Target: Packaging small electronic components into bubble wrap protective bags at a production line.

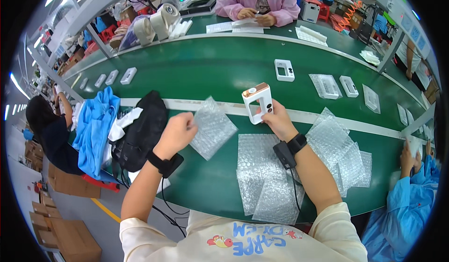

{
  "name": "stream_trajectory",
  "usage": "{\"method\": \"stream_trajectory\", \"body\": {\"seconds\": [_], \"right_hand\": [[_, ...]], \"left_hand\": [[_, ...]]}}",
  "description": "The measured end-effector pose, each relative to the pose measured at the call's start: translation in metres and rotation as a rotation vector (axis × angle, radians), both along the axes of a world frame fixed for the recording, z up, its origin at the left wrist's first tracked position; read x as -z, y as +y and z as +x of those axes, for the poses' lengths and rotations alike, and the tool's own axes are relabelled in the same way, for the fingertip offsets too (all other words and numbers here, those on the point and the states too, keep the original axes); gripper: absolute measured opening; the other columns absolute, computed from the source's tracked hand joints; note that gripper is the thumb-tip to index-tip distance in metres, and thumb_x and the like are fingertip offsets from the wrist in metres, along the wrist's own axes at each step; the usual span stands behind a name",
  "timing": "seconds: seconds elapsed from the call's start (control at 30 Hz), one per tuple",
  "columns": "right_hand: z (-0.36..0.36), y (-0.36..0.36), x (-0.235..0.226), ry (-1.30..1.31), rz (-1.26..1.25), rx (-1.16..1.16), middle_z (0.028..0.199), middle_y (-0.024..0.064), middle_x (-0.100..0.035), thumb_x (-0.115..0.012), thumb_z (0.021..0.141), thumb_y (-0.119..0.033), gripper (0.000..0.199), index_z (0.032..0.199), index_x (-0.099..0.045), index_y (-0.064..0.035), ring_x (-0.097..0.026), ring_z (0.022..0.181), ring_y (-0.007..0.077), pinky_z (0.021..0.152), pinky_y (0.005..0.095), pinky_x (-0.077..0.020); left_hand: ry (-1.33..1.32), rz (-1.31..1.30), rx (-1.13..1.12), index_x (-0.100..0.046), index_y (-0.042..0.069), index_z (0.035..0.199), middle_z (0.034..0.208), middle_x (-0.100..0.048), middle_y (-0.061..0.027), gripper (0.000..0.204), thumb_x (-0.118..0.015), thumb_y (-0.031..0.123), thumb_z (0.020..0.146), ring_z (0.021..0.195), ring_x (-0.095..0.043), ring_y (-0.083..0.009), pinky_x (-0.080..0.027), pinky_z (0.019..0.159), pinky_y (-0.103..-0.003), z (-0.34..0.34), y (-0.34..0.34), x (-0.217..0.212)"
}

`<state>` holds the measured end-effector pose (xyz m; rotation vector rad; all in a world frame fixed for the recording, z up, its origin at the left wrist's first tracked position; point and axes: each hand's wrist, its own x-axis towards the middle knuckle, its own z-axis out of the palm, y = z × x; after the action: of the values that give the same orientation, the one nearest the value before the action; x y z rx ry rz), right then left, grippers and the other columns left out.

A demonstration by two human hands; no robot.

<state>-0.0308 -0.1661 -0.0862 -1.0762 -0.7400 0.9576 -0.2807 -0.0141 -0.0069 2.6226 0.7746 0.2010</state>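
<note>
My right hand (279, 121) is closed round the lower right side of a white plastic housing (250, 104), which has a rectangular opening, a copper-coloured top edge and two dark round spots. It is tilted above the green bench. To its left my left hand (177, 133) pinches the left edge of a clear bubble wrap bag (213, 129). The bag hangs over the near part of the bench, apart from the housing. Below my right wrist lies a pile of bubble wrap bags (262, 168), and a second pile (329, 145) spreads to the right of my forearm.
Similar white housings (290, 70) stand along the green conveyor belt (201, 65), some in bubble wrap. A black bag (142, 131) and blue cloth (97, 126) lie at left. Across the belt sits a person in pink (257, 2); another in blue (407, 201) works at right.
</note>
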Motion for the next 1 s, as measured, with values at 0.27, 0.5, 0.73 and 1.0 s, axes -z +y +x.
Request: {"method": "stream_trajectory", "body": {"seconds": [0.27,0.5,0.73,1.0], "right_hand": [[-0.004,-0.002,-0.010,-0.158,-0.019,0.010,0.085,0.0050,-0.057,-0.051,0.074,0.001,0.036,0.109,-0.046,-0.0004,-0.054,0.074,0.0105,0.060,0.0222,-0.0428],[-0.007,-0.007,-0.018,-0.187,-0.025,0.025,0.081,0.0030,-0.060,-0.058,0.078,-0.008,0.032,0.107,-0.047,-0.0033,-0.055,0.068,0.0079,0.054,0.0188,-0.0413],[-0.019,-0.005,-0.006,-0.274,-0.030,-0.072,0.080,0.0031,-0.059,-0.062,0.075,-0.007,0.029,0.102,-0.050,-0.0019,-0.056,0.069,0.0081,0.059,0.0217,-0.0453],[-0.022,0.000,0.006,-0.437,-0.044,-0.069,0.076,0.0016,-0.057,-0.063,0.074,-0.006,0.028,0.099,-0.052,-0.0012,-0.054,0.059,0.0065,0.048,0.0200,-0.0430]], "left_hand": [[-0.216,0.611,0.215,-0.054,0.007,0.087,0.091,-0.055,-0.0079,0.018,-0.052,0.003,0.069,0.077,-0.055,-0.0258,-0.049,0.060,-0.035,0.009,-0.056,0.017],[-0.042,0.385,0.178,-0.059,0.004,0.089,0.085,-0.060,-0.0127,0.018,-0.058,0.010,0.072,0.071,-0.057,-0.0299,-0.048,0.062,-0.035,0.015,-0.058,0.047],[-0.114,0.047,0.103,-0.059,-0.001,0.078,0.062,-0.060,-0.0106,0.013,-0.060,0.011,0.072,0.057,-0.059,-0.0278,-0.048,0.057,-0.033,0.028,-0.019,0.044],[-0.346,-0.420,-0.199,-0.058,0.002,0.077,0.064,-0.059,-0.0066,0.007,-0.059,0.007,0.072,0.059,-0.058,-0.0203,-0.046,0.056,-0.028,0.048,-0.017,0.055]]}}
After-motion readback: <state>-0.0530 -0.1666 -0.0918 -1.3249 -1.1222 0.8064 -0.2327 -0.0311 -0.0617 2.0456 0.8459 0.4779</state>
